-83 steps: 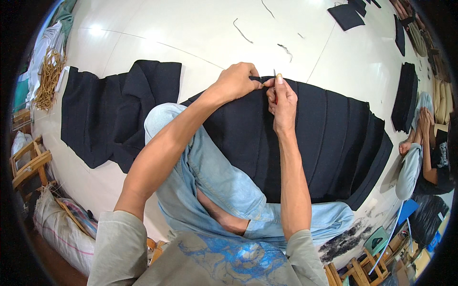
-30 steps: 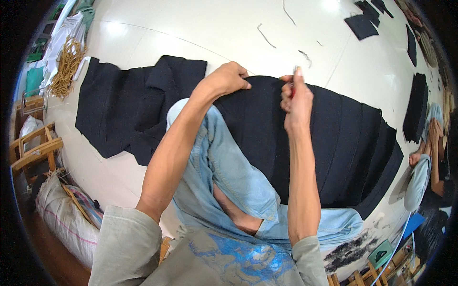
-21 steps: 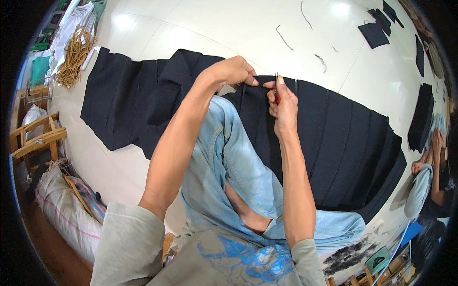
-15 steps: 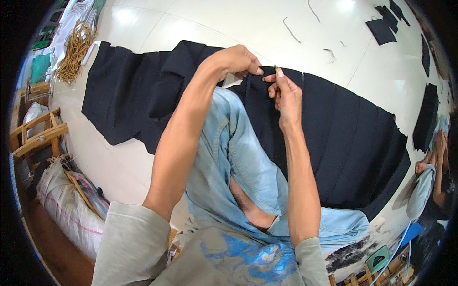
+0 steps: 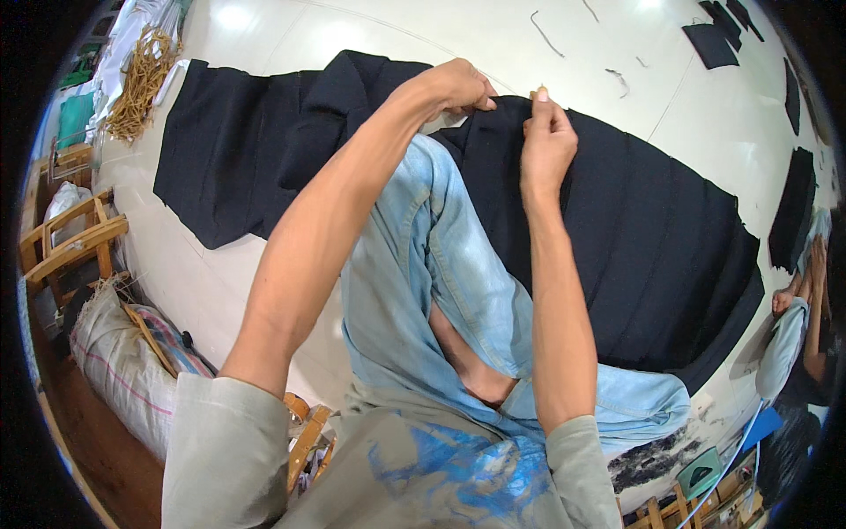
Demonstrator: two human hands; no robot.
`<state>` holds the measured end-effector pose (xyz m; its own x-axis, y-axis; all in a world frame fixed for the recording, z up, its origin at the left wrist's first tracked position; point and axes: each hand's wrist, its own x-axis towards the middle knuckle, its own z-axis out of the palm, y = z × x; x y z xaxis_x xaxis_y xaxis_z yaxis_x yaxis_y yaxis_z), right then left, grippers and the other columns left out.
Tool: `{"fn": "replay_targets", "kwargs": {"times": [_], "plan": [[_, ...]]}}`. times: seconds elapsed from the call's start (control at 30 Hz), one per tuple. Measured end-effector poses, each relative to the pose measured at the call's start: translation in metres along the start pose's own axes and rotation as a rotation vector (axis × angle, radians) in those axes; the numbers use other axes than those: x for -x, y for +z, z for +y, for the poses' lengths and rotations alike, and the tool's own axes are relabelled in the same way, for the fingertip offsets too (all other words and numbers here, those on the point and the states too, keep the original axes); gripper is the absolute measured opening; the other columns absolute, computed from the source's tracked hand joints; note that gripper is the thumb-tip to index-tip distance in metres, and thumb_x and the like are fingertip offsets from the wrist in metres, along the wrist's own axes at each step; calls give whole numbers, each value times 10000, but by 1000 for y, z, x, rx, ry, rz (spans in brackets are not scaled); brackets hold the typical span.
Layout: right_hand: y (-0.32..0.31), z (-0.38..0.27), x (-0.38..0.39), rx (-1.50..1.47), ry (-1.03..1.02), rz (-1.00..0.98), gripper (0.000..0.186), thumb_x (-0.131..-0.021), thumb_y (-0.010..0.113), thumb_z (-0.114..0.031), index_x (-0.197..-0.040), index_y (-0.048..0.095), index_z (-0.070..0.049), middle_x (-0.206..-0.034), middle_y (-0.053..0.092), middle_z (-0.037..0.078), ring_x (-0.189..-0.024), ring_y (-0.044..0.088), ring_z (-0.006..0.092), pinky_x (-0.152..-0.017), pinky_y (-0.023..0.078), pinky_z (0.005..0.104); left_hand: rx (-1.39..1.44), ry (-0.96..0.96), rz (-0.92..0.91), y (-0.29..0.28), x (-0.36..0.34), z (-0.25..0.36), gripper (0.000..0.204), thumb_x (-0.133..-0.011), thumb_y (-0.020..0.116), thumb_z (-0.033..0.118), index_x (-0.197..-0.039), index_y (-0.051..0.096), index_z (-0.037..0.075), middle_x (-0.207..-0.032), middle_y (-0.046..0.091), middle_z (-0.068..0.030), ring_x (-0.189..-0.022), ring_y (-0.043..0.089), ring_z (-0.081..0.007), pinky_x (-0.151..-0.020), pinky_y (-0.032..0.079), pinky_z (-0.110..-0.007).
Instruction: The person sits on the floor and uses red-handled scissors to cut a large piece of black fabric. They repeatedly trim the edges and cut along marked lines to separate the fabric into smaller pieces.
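A long black fabric piece (image 5: 656,238), marked by several seam or fold lines, spreads over the floor and across my raised knee. My left hand (image 5: 463,86) is closed on the fabric's far edge, the thumb pointing right. A little to the right, my right hand (image 5: 548,141) is at the same edge with thumb and fingers pinched together. Whatever those right fingertips hold is too small to make out. Left of my forearm, the fabric lies bunched in a thick fold (image 5: 330,132). My legs in light blue jeans (image 5: 467,264) are bent beneath my arms.
Black offcuts (image 5: 712,46) and loose threads (image 5: 546,33) lie on the pale tiled floor (image 5: 423,26). At left are a tan cord bundle (image 5: 141,84), a wooden frame (image 5: 79,242) and a white woven sack (image 5: 123,361). Another person's arm (image 5: 806,278) shows at the right edge.
Both hands have moved slightly up and right in the picture, and the gap between them has grown. A thin dark tip seen at the right fingertips before no longer shows clearly.
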<state>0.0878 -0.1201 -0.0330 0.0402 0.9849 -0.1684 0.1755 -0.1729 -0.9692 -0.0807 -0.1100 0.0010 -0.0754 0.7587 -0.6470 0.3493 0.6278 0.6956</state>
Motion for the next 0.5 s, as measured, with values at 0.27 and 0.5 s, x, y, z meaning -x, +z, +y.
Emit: {"fn": "replay_targets", "kwargs": {"times": [0.27,0.5], "plan": [[-8,0,10,13,-288,79,347,-1004,638,-297,-1128,623,27,-589,484,65,-547,473,143,-541,412,354,-836,309,370,13,68,17,418,-915,718,230,-1249,640,-8,-1276,663,-196,-1185,624,-316,-1026,466,-353],[-13,15,-26,68,-350,158,370,-969,680,-320,-1061,671,38,-675,590,113,-615,579,224,-603,477,363,-145,503,358,-21,198,-45,400,-958,646,151,-1321,591,-8,-1278,665,-180,-1203,614,-277,-1053,462,-377]]}}
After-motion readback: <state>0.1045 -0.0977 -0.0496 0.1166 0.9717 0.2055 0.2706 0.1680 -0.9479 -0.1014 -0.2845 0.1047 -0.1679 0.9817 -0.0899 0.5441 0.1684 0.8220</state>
